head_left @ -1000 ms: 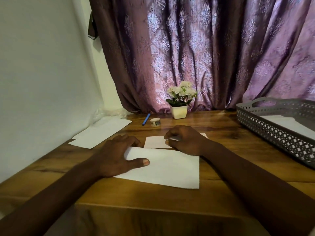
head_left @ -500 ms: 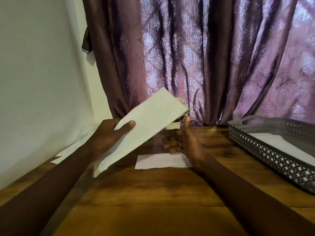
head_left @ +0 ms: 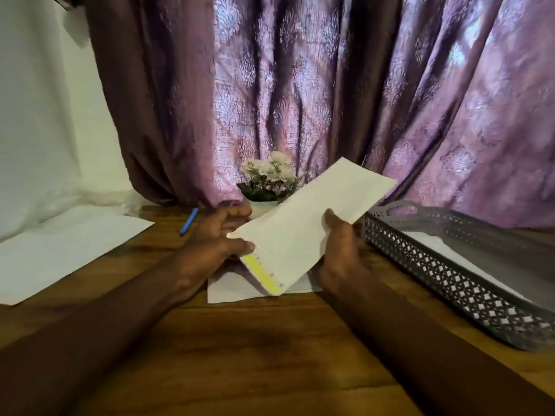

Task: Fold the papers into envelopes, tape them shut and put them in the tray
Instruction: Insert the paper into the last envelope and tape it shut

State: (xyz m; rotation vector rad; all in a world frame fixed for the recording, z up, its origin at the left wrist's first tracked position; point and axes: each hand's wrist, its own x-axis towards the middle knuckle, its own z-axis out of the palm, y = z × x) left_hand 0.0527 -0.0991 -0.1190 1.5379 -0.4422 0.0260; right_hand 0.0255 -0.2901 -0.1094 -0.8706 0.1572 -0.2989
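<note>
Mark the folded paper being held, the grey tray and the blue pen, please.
folded paper (head_left: 306, 232), head view, middle of its white face.
grey tray (head_left: 450, 280), head view, perforated near wall.
blue pen (head_left: 189, 222), head view, mid-barrel.

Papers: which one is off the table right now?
The folded paper, pinched between left hand and right hand, with a yellow strip at its near end. The sheets at left, the small sheet beneath and the pieces in the tray lie flat.

Purple patterned curtain (head_left: 330, 100) backlit across the back, white wall (head_left: 39, 115) left, wooden table (head_left: 255, 355) below
</note>
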